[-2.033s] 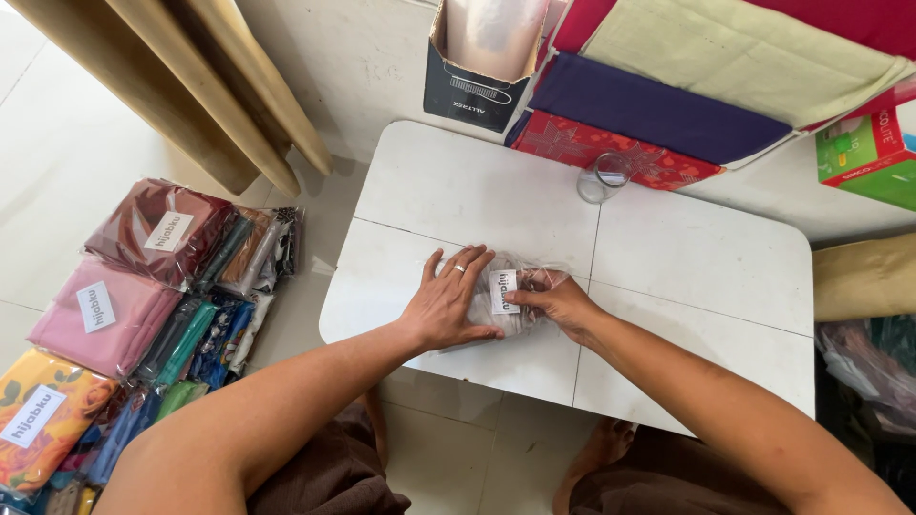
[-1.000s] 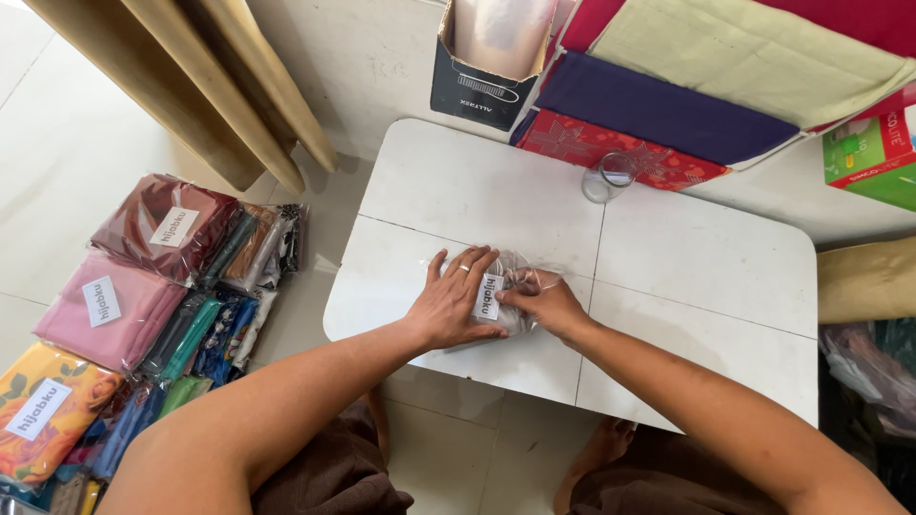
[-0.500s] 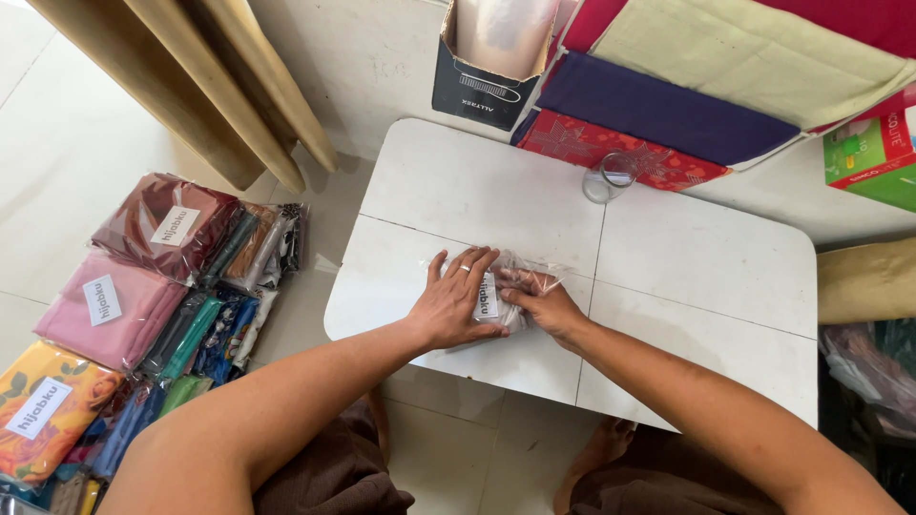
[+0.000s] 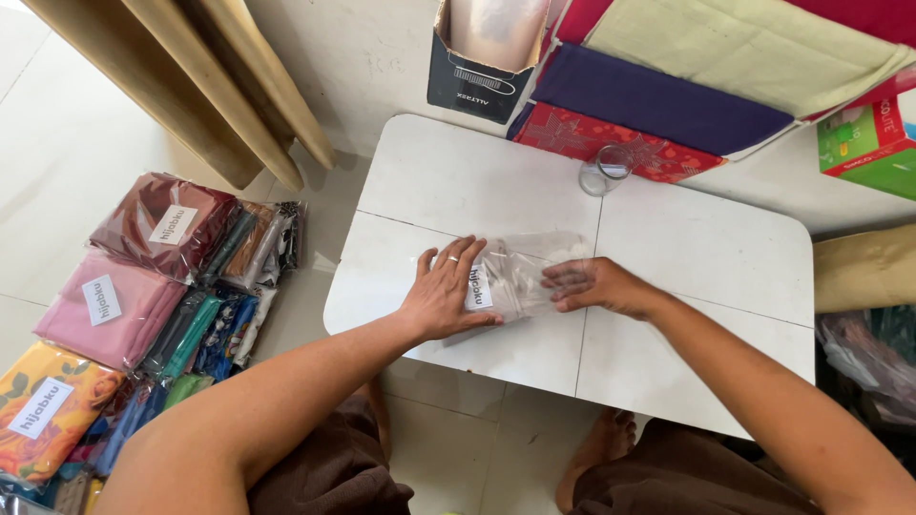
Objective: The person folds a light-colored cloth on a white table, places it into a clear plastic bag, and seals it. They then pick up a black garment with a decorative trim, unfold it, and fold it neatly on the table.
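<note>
White low table [image 4: 687,248] on a tiled floor; packed cloths in a pile [image 4: 143,305] at left, folded fabrics [image 4: 668,95] at far right. On the table, near its middle, lies a clear bag [image 4: 520,272] with a white label. Left hand [image 4: 444,296] lies flat, fingers spread, pinning the bag's left end. Right hand [image 4: 596,284] rests on its right end, fingers loosely curled, gripping nothing that shows. Step looks like flattening or sealing; next likely calls for a firm outward stroke.

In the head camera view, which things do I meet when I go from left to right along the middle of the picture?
Stack of packed scarves on the floor → left hand → clear plastic bag → right hand → white table → tan roll.
</note>
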